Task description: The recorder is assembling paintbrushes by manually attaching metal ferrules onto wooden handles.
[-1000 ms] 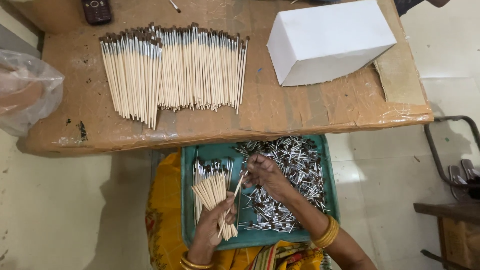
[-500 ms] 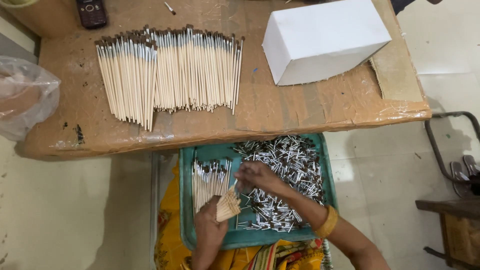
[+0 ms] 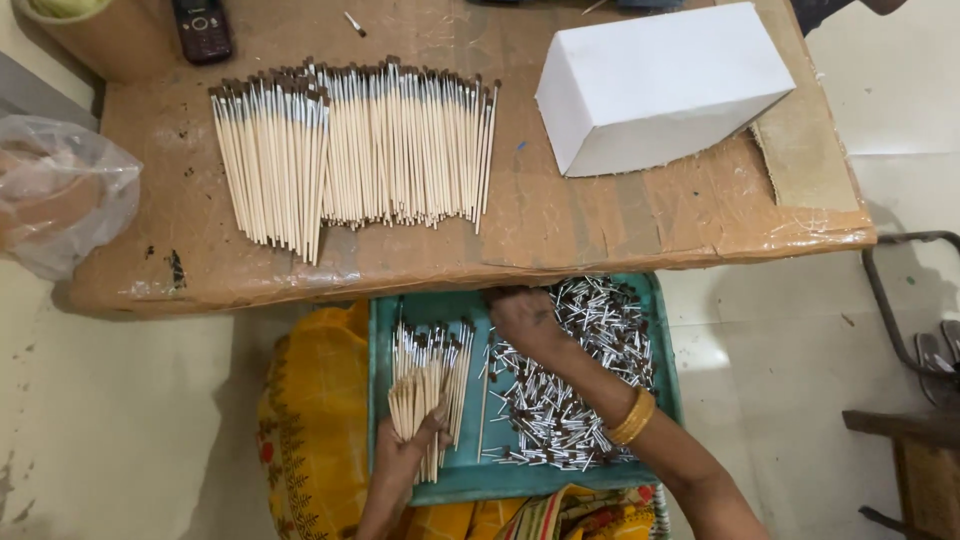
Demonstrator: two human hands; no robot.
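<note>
A teal tray point(image 3: 377, 340) rests on my lap below the table edge. My left hand point(image 3: 402, 456) grips a bundle of thin wooden brush handles point(image 3: 427, 375) standing in the tray's left side. My right hand point(image 3: 524, 320), with a gold bangle on the wrist, reaches palm-down into a heap of small silver metal ferrules with dark tips point(image 3: 580, 370) that fills the tray's right side. Its fingers are curled at the far end of the heap; whether they hold a piece is hidden.
On the brown cardboard-covered table point(image 3: 560, 215) lie rows of finished thin brushes point(image 3: 350, 150), a white box point(image 3: 660, 85) at the right and a dark phone point(image 3: 203, 28) at the back left. A clear plastic bag point(image 3: 55, 190) sits off the left edge.
My right hand has moved from the bundle up to the far end of the ferrule heap. My left hand has lowered and straightened the bundle in the tray.
</note>
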